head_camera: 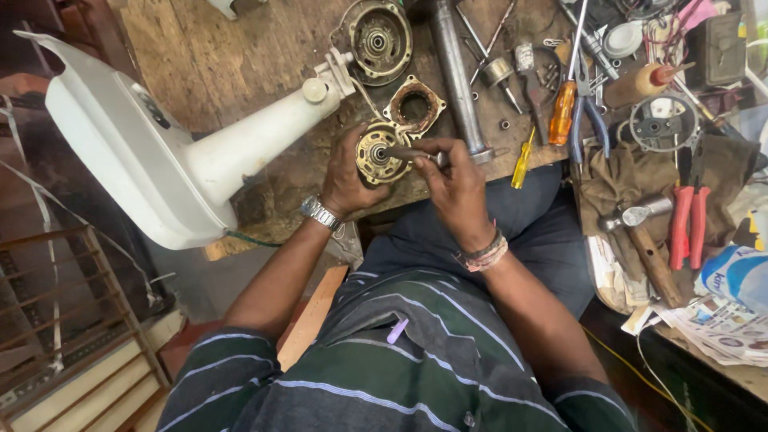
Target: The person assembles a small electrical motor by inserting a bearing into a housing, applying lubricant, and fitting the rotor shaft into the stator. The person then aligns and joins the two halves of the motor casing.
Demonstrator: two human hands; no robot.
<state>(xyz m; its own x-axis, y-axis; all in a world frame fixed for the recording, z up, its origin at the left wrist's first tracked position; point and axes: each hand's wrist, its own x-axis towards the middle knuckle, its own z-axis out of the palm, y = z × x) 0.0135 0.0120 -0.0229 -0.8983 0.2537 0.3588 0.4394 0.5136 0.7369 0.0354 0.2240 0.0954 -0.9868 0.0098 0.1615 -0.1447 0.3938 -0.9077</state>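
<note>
My left hand (346,178) grips a round brass-coloured motor part (374,154) with copper windings, held just over the front edge of the wooden workbench (216,56). My right hand (452,180) pinches the dark steel shaft (404,152) that sticks out of the part's centre, and a thin tool end shows by my fingers. A metal watch is on my left wrist, and bands are on my right wrist. Just behind the part lies a square motor housing plate (414,104) with a round hole.
A white fan base and neck (152,152) lies on the bench at the left. A round motor cover (378,38) and a steel pipe (456,72) sit behind. Screwdrivers (564,108), blue pliers, red pliers (688,224), a hammer (640,232) and rags crowd the right side.
</note>
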